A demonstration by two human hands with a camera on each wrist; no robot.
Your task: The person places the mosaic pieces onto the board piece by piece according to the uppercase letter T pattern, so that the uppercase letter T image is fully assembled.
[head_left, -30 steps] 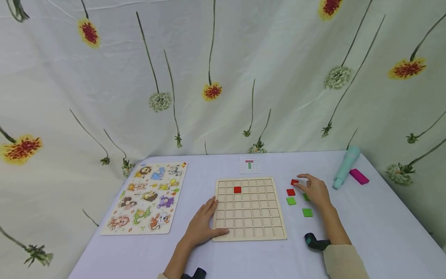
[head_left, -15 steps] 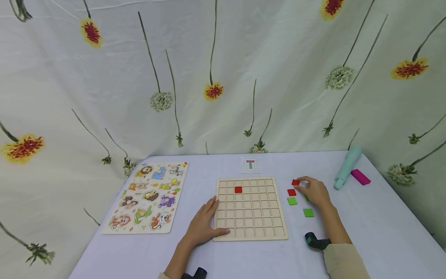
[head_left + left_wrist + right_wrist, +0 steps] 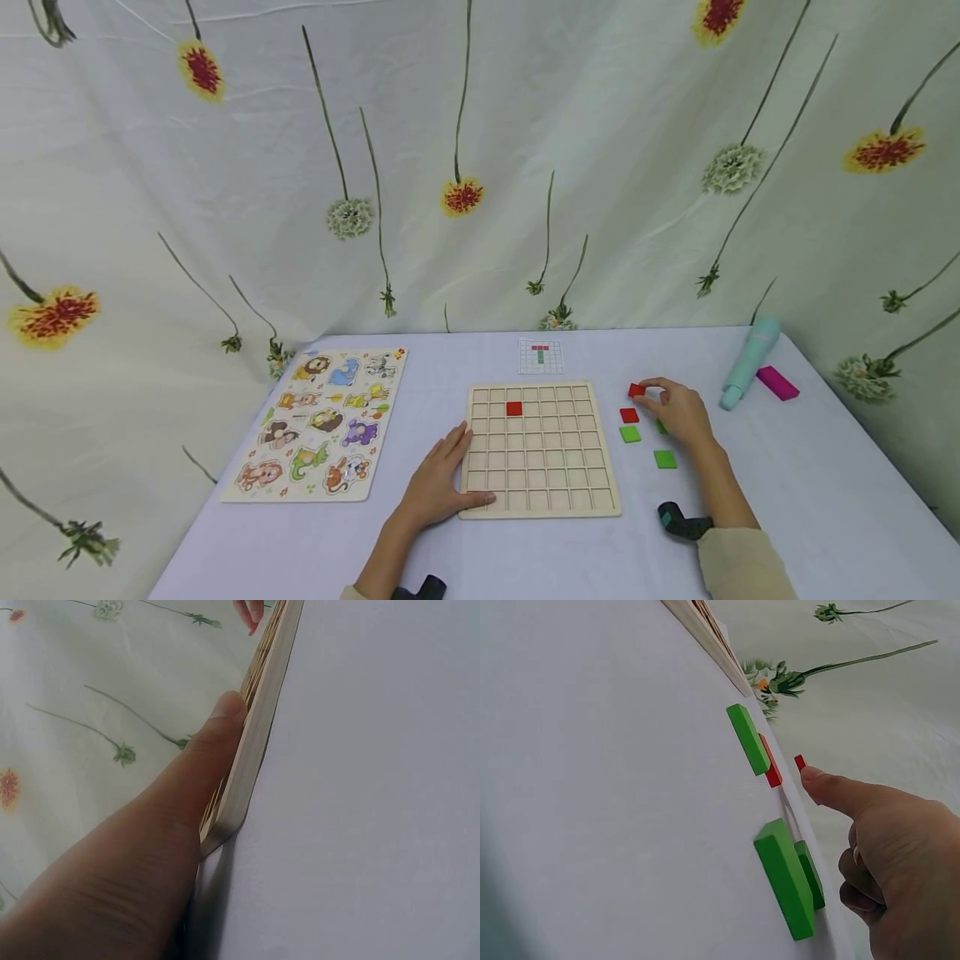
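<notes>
My left hand (image 3: pixel 438 479) rests along the left side of a wooden grid board (image 3: pixel 540 510), its thumb over the near left corner. In the left wrist view, the thumb (image 3: pixel 180 772) lies against the board's edge (image 3: pixel 251 761). One red square tile (image 3: pixel 513 408) sits in a cell of the upper rows. To the right of the board, my right hand (image 3: pixel 681 412) pinches another red tile (image 3: pixel 636 390) between thumb and finger. Below it lie a red tile (image 3: pixel 629 415) and a green tile (image 3: pixel 630 434). Another green tile (image 3: pixel 665 459) lies nearer, and one (image 3: pixel 661 427) is partly behind the hand.
A small card (image 3: pixel 541 357) printed with a red and green T stands beyond the board. An animal puzzle board (image 3: pixel 318 429) lies at left. At the far right are a rolled teal item (image 3: pixel 750 362) and a magenta block (image 3: pixel 777 383).
My right fingertips have come down and closed on the farthest red tile, which now looks slightly tilted. The left hand stays on the board. The head view has shifted a little.
</notes>
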